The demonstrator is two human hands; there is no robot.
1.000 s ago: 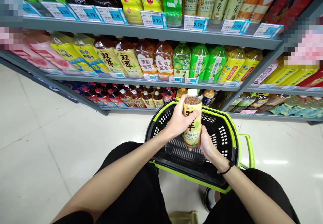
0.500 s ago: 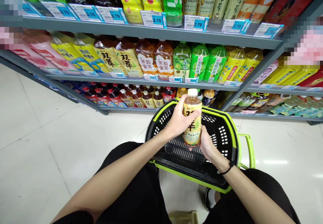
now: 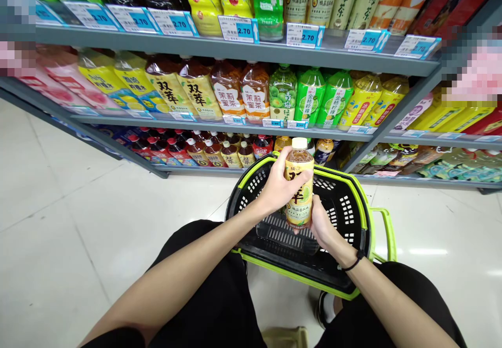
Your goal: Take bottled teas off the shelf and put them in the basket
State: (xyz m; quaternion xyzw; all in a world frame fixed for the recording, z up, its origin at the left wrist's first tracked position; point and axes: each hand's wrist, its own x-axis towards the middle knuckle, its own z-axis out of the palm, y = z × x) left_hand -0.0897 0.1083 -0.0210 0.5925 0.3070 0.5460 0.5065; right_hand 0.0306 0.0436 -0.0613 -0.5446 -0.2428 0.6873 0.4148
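Observation:
A tea bottle (image 3: 299, 201) with a white cap and a yellow label stands roughly upright above a black basket (image 3: 345, 196) with a lime-green rim. My left hand (image 3: 279, 184) is wrapped round its upper part, the thumb across the label. Against the lower right side and base of the bottle, my right hand (image 3: 320, 221) grips it, with part of its fingers hidden behind the bottle. Basket slots show below and around both hands.
Ahead are grey shelves (image 3: 235, 48) with rows of drink bottles and price tags. Small bottles (image 3: 214, 153) fill the bottom shelf, just beyond the basket. A green basket handle (image 3: 388, 233) sticks out right. My knees flank the basket, and a stool edge (image 3: 288, 336) shows below.

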